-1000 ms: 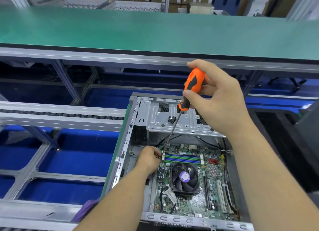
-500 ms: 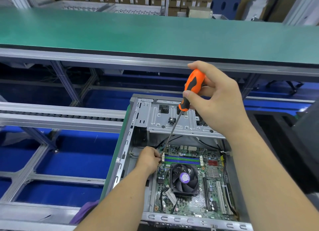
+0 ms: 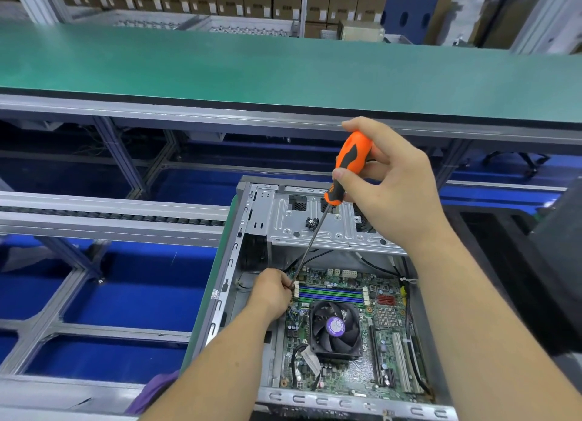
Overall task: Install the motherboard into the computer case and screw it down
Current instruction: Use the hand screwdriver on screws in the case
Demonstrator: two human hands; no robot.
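A green motherboard [image 3: 352, 373] with a black CPU fan [image 3: 334, 327] lies inside the open grey computer case [image 3: 236, 263]. My right hand [image 3: 393, 187] grips the orange handle of a long screwdriver [image 3: 349, 159], whose shaft slants down-left to the board's far left corner. My left hand [image 3: 272, 291] sits at that corner and pinches around the shaft's tip; the screw there is hidden by the fingers. A small cluster of dark screws [image 3: 311, 223] lies on the case's metal drive bracket [image 3: 333, 231].
A green-topped bench [image 3: 283, 71] runs across the back. A roller conveyor rail [image 3: 110, 216] lies to the left over blue floor panels. A dark object [image 3: 560, 263] stands close on the right. Purple cloth [image 3: 154, 392] shows near my left forearm.
Both hands stay in place. The screwdriver handle has turned slightly in my right hand's fingers, while the tip stays at the board's far left corner.
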